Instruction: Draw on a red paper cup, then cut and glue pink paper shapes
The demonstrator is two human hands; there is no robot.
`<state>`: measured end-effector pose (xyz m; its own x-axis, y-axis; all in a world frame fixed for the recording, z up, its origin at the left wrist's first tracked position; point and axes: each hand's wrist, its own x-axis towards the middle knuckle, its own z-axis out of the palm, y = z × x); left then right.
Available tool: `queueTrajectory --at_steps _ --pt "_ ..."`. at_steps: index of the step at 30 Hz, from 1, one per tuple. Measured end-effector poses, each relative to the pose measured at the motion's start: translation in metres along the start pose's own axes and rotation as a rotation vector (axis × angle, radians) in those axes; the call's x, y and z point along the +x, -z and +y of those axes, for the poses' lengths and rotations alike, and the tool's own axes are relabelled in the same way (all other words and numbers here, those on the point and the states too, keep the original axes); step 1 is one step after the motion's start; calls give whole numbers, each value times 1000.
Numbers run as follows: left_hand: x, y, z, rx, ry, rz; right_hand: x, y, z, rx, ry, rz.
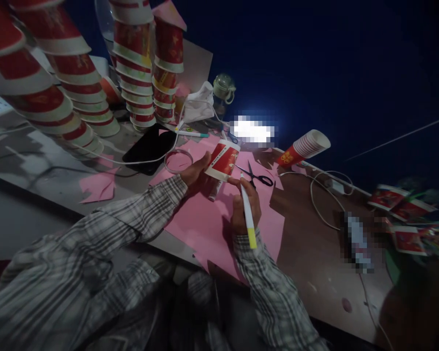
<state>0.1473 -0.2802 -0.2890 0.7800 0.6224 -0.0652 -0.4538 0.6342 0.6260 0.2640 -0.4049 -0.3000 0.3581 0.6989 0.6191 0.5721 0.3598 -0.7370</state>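
Observation:
My left hand [195,171] grips a red and white paper cup [223,161] by its side, tilted over the pink paper. In my right hand [246,207] is a white marker [248,209] with a yellow end pointing back toward me; the fingertips are close to the cup's lower edge, and I cannot tell whether they touch it. Under both hands spreads a large pink paper sheet [201,229]. Black-handled scissors [255,176] lie on it, just right of the cup. A small roll-shaped thing [215,190] shows below the cup, partly hidden.
Tall stacks of paper cups [135,73] rise at the left. A black phone [151,148] and a tape ring [178,161] lie left of my hands. Nested cups [303,147] tilt at the table's far edge. White cable [314,195] loops across the brown table [307,253].

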Motion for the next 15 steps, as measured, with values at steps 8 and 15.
queueTrajectory --at_steps 8,15 --pt "5 7 -5 -40 -54 46 1 3 4 -69 116 -38" --pt "8 7 -2 -109 -85 42 3 4 12 -75 102 -12"
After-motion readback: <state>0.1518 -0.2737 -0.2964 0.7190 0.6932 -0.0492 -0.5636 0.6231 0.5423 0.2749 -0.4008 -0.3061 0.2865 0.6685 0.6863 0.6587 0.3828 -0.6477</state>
